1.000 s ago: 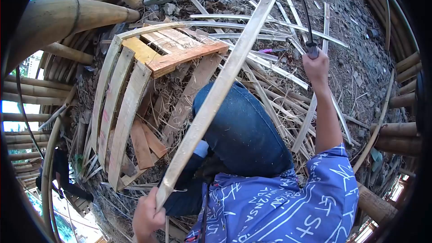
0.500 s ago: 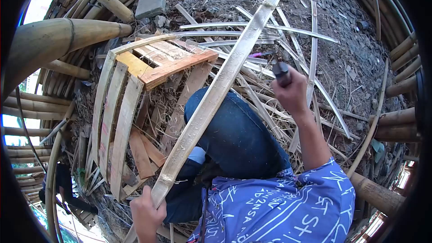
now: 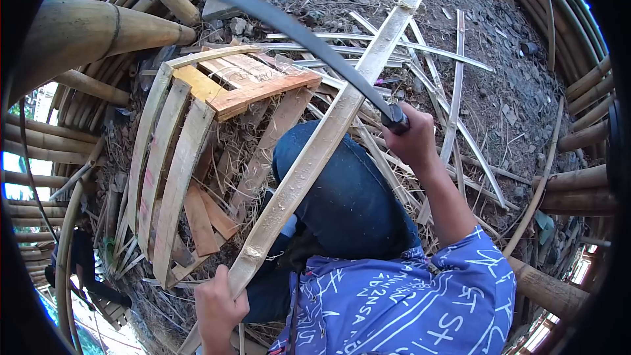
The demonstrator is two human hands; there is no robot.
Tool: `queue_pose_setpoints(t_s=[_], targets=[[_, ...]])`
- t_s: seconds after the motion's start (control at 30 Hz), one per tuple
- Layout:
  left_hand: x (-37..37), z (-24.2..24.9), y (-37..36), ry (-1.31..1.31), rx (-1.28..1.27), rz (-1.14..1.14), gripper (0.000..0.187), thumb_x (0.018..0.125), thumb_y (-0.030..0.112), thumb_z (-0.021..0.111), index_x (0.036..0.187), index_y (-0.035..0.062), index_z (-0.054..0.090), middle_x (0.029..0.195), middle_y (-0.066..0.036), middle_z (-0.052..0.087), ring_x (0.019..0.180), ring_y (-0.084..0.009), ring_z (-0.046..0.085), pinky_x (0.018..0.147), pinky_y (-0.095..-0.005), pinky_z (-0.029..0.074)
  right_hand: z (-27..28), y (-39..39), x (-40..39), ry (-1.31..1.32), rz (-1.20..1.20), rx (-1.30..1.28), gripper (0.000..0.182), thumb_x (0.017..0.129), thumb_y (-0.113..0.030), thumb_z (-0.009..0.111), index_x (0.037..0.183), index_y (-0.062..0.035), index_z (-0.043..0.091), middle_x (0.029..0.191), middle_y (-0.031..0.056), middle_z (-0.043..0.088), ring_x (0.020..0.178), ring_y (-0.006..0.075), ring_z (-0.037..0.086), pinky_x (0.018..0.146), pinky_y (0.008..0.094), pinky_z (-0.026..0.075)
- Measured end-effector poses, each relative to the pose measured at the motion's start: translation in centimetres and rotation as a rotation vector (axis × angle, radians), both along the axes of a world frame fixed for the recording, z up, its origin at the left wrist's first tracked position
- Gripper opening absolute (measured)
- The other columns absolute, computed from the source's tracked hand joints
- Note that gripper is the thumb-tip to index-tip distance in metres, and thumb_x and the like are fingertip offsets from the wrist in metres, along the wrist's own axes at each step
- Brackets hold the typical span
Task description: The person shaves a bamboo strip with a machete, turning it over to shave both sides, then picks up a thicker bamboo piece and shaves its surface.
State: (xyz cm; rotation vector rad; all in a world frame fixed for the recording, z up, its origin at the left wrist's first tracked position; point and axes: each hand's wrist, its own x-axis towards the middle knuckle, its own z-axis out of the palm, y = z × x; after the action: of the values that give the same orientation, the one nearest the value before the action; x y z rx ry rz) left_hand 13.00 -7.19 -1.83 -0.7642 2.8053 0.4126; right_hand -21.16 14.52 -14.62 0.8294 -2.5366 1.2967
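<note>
Left fingers point(image 3: 221, 302) grip a long, pale, rough-faced bamboo strip point(image 3: 320, 151) slanting toward 1 o'clock; right fingers point(image 3: 414, 133) clench a dark curved blade point(image 3: 299, 34).

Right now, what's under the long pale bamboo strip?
A bent knee in dark blue denim and thinner pale strips. The bamboo strip hides whatever sits directly beneath it.
</note>
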Motion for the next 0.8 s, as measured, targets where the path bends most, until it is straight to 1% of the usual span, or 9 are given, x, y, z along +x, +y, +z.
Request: queue_pose_setpoints(t_s=[0.07,0.13,0.2,0.27,0.33,0.37,0.53,0.73,0.8], targets=[[-0.2,0.4,0.1,0.001,0.025,-0.006,0.021,0.065,0.01,0.061,0.077,0.0012,0.046,0.055,-0.02,0.052,0.054,-0.0404,0.057,0.051,-0.0466,0.044,-1.2,0.5,-2.0,0.074,-0.036,0.103,0.005,0.068,-0.006,0.064,0.069,-0.0051,0.059,0.06,0.0133,0.061,0.055,0.025,0.064,0.052,0.0378,0.05],[0.3,1.4,0.6,0.004,-0.055,0.009,0.019,0.065,0.009,0.059,0.077,0.0007,0.047,0.055,-0.02,0.052,0.054,-0.0407,0.057,0.051,-0.0464,0.045,-3.7,1.9,-6.3,0.064,-0.185,0.202,0.005,0.068,-0.009,0.067,0.071,-0.0068,0.064,0.06,0.014,0.064,0.057,0.0241,0.067,0.054,0.0368,0.052],[1.3,2.0,0.2,-0.044,0.021,0.069,0.019,0.064,0.007,0.058,0.078,-0.0007,0.048,0.057,-0.023,0.052,0.058,-0.0444,0.057,0.054,-0.0495,0.044,-5.3,3.4,-10.4,-0.042,-0.457,0.292,0.016,0.073,-0.016,0.061,0.079,-0.0027,0.067,0.075,0.0211,0.067,0.068,0.0348,0.067,0.062,0.0448,0.053],[1.9,1.8,0.1,-0.073,0.087,0.143,0.019,0.064,0.005,0.057,0.08,-0.0021,0.049,0.058,-0.026,0.052,0.062,-0.0481,0.056,0.057,-0.0527,0.042,-4.3,4.3,-11.9,-0.148,-0.542,0.143,0.021,0.075,-0.019,0.058,0.079,0.0008,0.065,0.072,0.0224,0.066,0.07,0.0391,0.065,0.066,0.0452,0.05],[2.5,1.4,0.2,-0.112,0.133,0.089,0.019,0.063,0.007,0.058,0.079,-0.002,0.051,0.057,-0.026,0.053,0.062,-0.0482,0.056,0.058,-0.053,0.043,-6.0,5.9,-11.8,-0.132,-0.581,0.111,0.018,0.075,-0.017,0.058,0.071,0.0,0.06,0.061,0.0143,0.062,0.055,0.0299,0.06,0.056,0.0391,0.046],[1.9,1.3,0.8,-0.143,0.128,0.127,0.018,0.065,0.008,0.059,0.078,-0.0015,0.052,0.06,-0.026,0.054,0.063,-0.0484,0.056,0.058,-0.0532,0.042,-6.6,5.8,-11.2,-0.134,-0.568,0.115,0.018,0.075,-0.017,0.058,0.071,0.0,0.06,0.061,0.0143,0.062,0.055,0.0299,0.06,0.056,0.0391,0.046],[-0.3,1.0,0.5,-0.073,-0.014,0.062,0.015,0.064,0.006,0.054,0.076,0.0006,0.046,0.055,-0.021,0.051,0.055,-0.0428,0.056,0.052,-0.0477,0.044,-4.8,4.9,-5.7,-0.213,-0.439,-0.273,0.019,0.073,-0.004,0.061,0.059,-0.0052,0.047,0.051,-0.0009,0.047,0.046,0.0078,0.041,0.046,0.0278,0.03],[-0.9,1.2,-0.1,-0.058,-0.021,0.045,0.014,0.063,0.006,0.053,0.074,-0.0005,0.045,0.053,-0.023,0.048,0.055,-0.0439,0.055,0.051,-0.0482,0.042,-2.6,2.9,-4.0,-0.252,-0.228,-0.28,0.013,0.071,-0.004,0.062,0.063,-0.0038,0.051,0.051,-0.0006,0.047,0.049,0.0074,0.043,0.047,0.0273,0.033],[-0.5,1.0,-0.1,-0.046,-0.023,0.036,0.014,0.063,0.006,0.053,0.073,0.0,0.045,0.053,-0.022,0.048,0.055,-0.0436,0.055,0.051,-0.0482,0.043,-4.3,3.2,-5.5,-0.199,-0.258,-0.16,0.012,0.07,-0.007,0.063,0.064,-0.0023,0.054,0.05,0.0039,0.049,0.047,0.013,0.045,0.048,0.0303,0.036]])
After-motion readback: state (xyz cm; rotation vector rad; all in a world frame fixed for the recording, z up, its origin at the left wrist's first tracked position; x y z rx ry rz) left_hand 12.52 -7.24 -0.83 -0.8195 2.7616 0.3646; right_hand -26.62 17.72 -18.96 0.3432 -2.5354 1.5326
